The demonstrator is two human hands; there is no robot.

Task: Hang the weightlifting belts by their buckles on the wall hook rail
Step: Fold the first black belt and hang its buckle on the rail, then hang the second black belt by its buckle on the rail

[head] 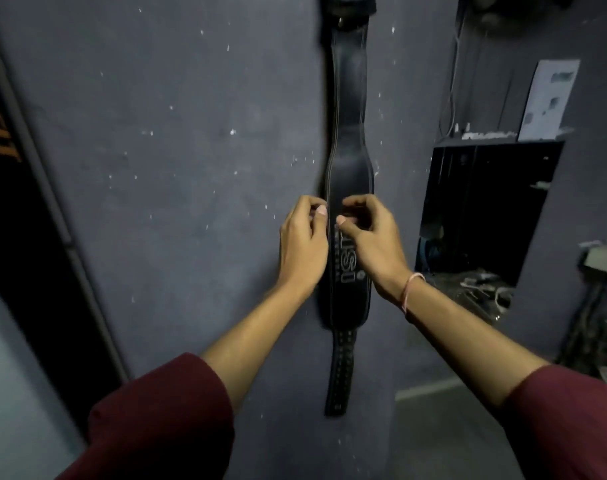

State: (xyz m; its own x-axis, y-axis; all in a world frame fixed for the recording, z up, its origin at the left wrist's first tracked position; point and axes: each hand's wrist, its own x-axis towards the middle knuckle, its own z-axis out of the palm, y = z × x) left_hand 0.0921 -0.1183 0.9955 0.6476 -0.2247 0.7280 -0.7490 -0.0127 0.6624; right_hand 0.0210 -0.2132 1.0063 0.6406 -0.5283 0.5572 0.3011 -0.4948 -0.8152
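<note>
A black leather weightlifting belt [349, 109] hangs straight down the dark grey wall. Its top end meets a dark fitting [347, 3] at the frame's upper edge, where the buckle and hook are too dark to make out. The narrow holed tail [340, 375] dangles at the bottom. My left hand [304, 244] is at the belt's left edge, at its wide middle, with thumb and curled fingers pinching that edge. My right hand [371, 237] lies over the belt's face and right edge, fingers curled and thumb against the leather. Whether it grips is unclear.
A dark door frame [35, 188] runs down the left side. To the right is a black open cabinet [485, 209] with a white paper [548, 98] and cables above it. Cluttered tools and a metal stand [593, 306] fill the far right.
</note>
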